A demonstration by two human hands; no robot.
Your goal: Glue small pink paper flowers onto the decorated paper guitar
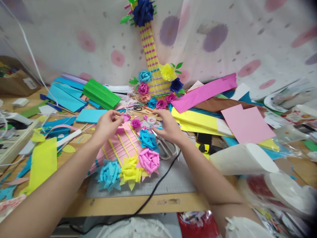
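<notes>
My left hand (107, 125) is pinched shut on a thin wooden stick (133, 113) that runs across to my right hand (167, 125), whose fingers are curled over the stick's other end. Both hands hover above a pink paper guitar body (123, 145) with yellow strings. Paper flowers sit on it: a light blue one (109, 174), a yellow one (130, 168), a pink one (149, 160), a blue one (148, 139) and a small magenta one (136, 123). Scissors (164, 147) lie just under my right wrist.
A finished yellow paper guitar (152, 56) with flowers leans on the spotted cloth at the back. Sheets of coloured paper, green (101, 94), blue (64, 96), pink (247, 125) and yellow (198, 120), crowd the table. A black cable (158, 185) crosses the grey cutting mat (173, 181).
</notes>
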